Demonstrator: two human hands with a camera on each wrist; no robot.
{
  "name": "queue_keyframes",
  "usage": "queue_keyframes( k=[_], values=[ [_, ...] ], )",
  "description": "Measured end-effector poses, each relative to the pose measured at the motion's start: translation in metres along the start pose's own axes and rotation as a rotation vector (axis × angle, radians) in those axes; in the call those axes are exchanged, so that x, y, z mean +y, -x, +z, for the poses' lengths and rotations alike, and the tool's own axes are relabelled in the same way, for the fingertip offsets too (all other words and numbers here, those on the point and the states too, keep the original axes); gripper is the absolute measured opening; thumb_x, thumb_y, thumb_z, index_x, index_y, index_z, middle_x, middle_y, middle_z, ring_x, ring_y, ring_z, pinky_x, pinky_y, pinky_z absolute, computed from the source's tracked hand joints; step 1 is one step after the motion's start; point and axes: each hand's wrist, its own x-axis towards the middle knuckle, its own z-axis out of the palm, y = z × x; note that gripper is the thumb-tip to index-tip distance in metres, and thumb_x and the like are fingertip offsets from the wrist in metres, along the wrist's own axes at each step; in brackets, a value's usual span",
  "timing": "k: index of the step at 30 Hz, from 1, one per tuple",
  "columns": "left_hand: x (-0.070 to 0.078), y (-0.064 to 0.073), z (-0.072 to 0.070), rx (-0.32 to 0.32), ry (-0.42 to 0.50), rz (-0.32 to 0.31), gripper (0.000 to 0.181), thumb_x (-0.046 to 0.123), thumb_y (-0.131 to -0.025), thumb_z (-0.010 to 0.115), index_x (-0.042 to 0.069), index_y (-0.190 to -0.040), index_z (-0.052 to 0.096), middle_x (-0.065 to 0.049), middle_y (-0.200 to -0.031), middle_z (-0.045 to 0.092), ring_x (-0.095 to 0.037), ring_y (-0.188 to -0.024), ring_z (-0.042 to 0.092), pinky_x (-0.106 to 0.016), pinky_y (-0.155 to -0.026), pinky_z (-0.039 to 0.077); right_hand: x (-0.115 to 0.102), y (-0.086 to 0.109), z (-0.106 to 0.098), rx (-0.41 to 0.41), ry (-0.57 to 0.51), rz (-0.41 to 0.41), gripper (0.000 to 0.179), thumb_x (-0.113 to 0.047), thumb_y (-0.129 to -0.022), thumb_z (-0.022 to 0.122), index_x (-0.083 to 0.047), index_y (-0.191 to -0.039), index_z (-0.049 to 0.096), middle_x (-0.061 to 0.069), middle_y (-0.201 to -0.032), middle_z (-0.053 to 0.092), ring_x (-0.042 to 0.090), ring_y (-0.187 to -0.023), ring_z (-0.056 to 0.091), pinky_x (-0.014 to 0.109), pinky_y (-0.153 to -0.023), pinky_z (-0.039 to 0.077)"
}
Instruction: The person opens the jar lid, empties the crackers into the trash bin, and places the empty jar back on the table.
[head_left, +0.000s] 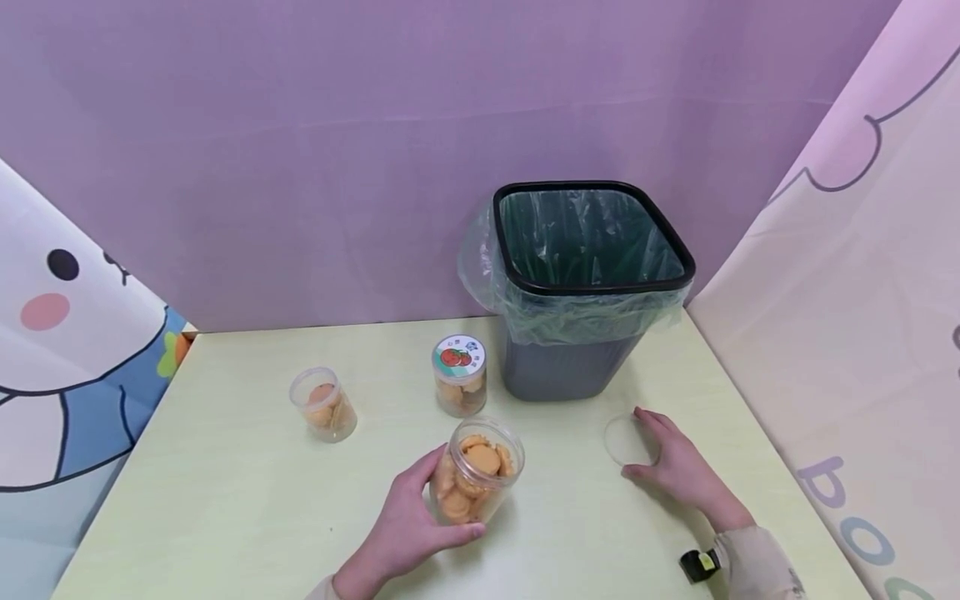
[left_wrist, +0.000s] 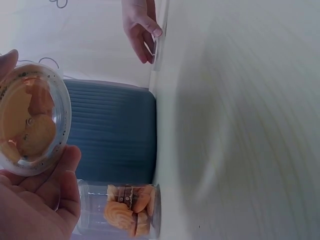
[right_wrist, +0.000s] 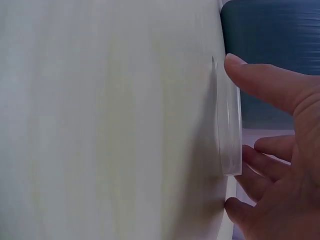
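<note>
My left hand (head_left: pixel 412 521) grips a clear plastic jar (head_left: pixel 477 471) of round orange-brown cookies, its open mouth tilted up. The left wrist view shows the jar's clear bottom (left_wrist: pixel 34 120) held off the table. At the right, my right hand (head_left: pixel 678 462) spans a clear round lid (head_left: pixel 617 442), thumb at one edge and fingertips at the other. Seen from the right wrist, the lid (right_wrist: pixel 229 120) is edge-on, close to the tabletop. Beyond the held jar stands a second cookie jar (head_left: pixel 459 387) with a printed tomato label on its lid.
A smaller open cup (head_left: pixel 326 408) with a few cookies stands at the left. A grey bin (head_left: pixel 558 371) with a black rim and a green-tinted liner is at the back right. Curtains surround the pale table (head_left: pixel 225 467); a black wrist device (head_left: pixel 699 566) sits by the right sleeve.
</note>
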Motion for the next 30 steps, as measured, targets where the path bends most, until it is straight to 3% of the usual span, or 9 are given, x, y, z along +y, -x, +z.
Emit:
queue_keyframes(
  k=[8, 13, 18, 20, 22, 26, 30],
  values=[
    [-0.002, -0.001, -0.002, 0.001, -0.019, 0.059, 0.088, 0.042, -0.067, 0.092, 0.020, -0.142, 0.052, 0.009, -0.133, 0.061, -0.017, -0.125, 0.055, -0.051, -0.104, 0.040, -0.002, -0.002, -0.003, -0.005, 0.014, 0.005, 0.088, -0.020, -0.076, 0.087, 0.012, -0.143, 0.040, 0.030, -0.139, 0.047, 0.050, -0.128, 0.043, 0.061, -0.104, 0.034],
    [-0.001, -0.002, -0.004, 0.030, -0.005, 0.031, 0.089, 0.040, -0.065, 0.094, 0.025, -0.142, 0.052, 0.013, -0.132, 0.061, -0.015, -0.125, 0.054, -0.050, -0.106, 0.039, -0.006, -0.005, -0.015, 0.039, 0.012, -0.006, 0.068, -0.019, -0.087, 0.078, 0.012, -0.138, 0.046, 0.031, -0.137, 0.049, 0.051, -0.126, 0.044, 0.063, -0.102, 0.034],
    [-0.002, -0.002, -0.006, 0.044, 0.002, 0.012, 0.091, 0.040, -0.064, 0.094, 0.024, -0.142, 0.052, 0.013, -0.132, 0.060, -0.015, -0.126, 0.053, -0.051, -0.107, 0.037, -0.018, -0.015, -0.040, 0.130, -0.029, -0.050, 0.052, -0.012, -0.092, 0.071, 0.009, -0.136, 0.051, 0.028, -0.132, 0.055, 0.047, -0.117, 0.054, 0.062, -0.093, 0.044],
    [-0.003, -0.002, -0.007, 0.047, 0.000, 0.010, 0.091, 0.040, -0.064, 0.094, 0.023, -0.143, 0.051, 0.013, -0.132, 0.060, -0.015, -0.127, 0.053, -0.050, -0.107, 0.037, -0.026, -0.020, -0.052, 0.176, -0.041, -0.068, 0.052, -0.010, -0.094, 0.069, 0.007, -0.138, 0.049, 0.026, -0.131, 0.057, 0.041, -0.113, 0.059, 0.053, -0.091, 0.049],
    [-0.004, -0.001, -0.007, 0.050, -0.003, 0.013, 0.091, 0.040, -0.064, 0.094, 0.022, -0.143, 0.052, 0.012, -0.133, 0.060, -0.015, -0.127, 0.053, -0.050, -0.107, 0.038, -0.036, -0.026, -0.066, 0.220, -0.061, -0.079, 0.051, -0.008, -0.096, 0.066, 0.005, -0.142, 0.047, 0.025, -0.129, 0.059, 0.029, -0.110, 0.063, 0.035, -0.092, 0.051],
    [-0.004, -0.001, -0.007, 0.041, -0.004, 0.022, 0.092, 0.039, -0.065, 0.094, 0.019, -0.143, 0.051, 0.009, -0.134, 0.060, -0.017, -0.126, 0.054, -0.049, -0.106, 0.039, -0.059, -0.033, -0.094, 0.332, -0.097, -0.089, 0.049, -0.009, -0.100, 0.060, 0.000, -0.145, 0.045, 0.022, -0.123, 0.065, -0.005, -0.103, 0.059, 0.006, -0.085, 0.042],
    [-0.004, 0.000, -0.006, 0.036, 0.004, 0.001, 0.093, 0.040, -0.064, 0.094, 0.020, -0.144, 0.050, 0.010, -0.134, 0.060, -0.016, -0.126, 0.053, -0.049, -0.107, 0.038, -0.082, -0.045, -0.118, 0.464, -0.081, -0.138, 0.046, -0.010, -0.100, 0.060, -0.003, -0.144, 0.050, 0.022, -0.114, 0.069, -0.019, -0.094, 0.055, 0.002, -0.080, 0.040]
  ],
)
